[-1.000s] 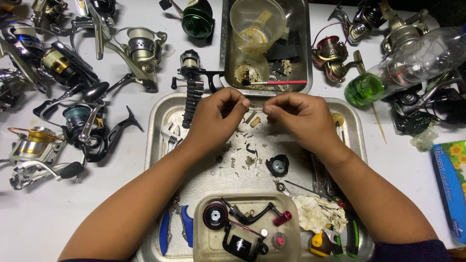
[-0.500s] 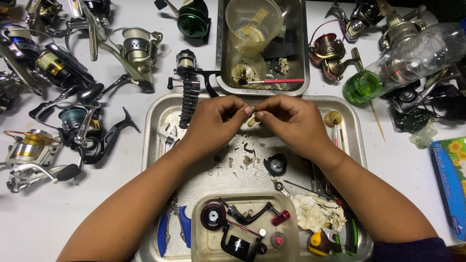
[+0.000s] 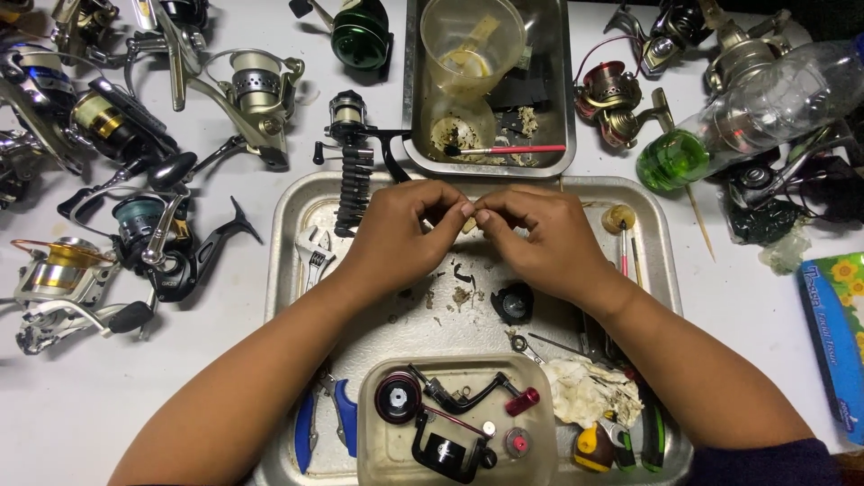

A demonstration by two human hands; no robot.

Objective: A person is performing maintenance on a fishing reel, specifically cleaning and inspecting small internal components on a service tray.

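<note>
Pale and tiny, a small part (image 3: 470,224) sits pinched between both sets of fingertips, right over the upper middle of the steel tray (image 3: 297,225). Left hand (image 3: 400,229) closes thumb and forefinger on it from one side, right hand (image 3: 540,236) meets it from the other, fingers curled tight, knuckles up. Too small to tell its shape; it looks cream-coloured and mostly hidden by the fingertips.

Just below the hands, dark scraps and crumbs litter the tray floor, and a black round knob (image 3: 513,303) lies under the right wrist. Left of the left hand, a small silver adjustable wrench (image 3: 312,255) rests by the tray wall, with a black ribbed handle (image 3: 354,184) above it. Right of the right hand, a yellowish round cap (image 3: 618,217) and thin sticks.

Nearer the person, between the forearms, a clear plastic tub (image 3: 378,454) holds black and red reel parts; blue-handled pliers (image 3: 326,423) lie on its left, a crumpled tissue (image 3: 589,391) on its right.

Beyond the hands, a second steel tray (image 3: 416,108) carries a cloudy plastic cup (image 3: 471,49) and a red-handled brush (image 3: 513,149). Far right, a clear bottle with green base (image 3: 747,108) lies on its side, and a blue rectangular tissue pack (image 3: 832,333) with yellow flowers sits at the table edge. Out left, spinning reels (image 3: 117,225) crowd the white table (image 3: 180,360).
</note>
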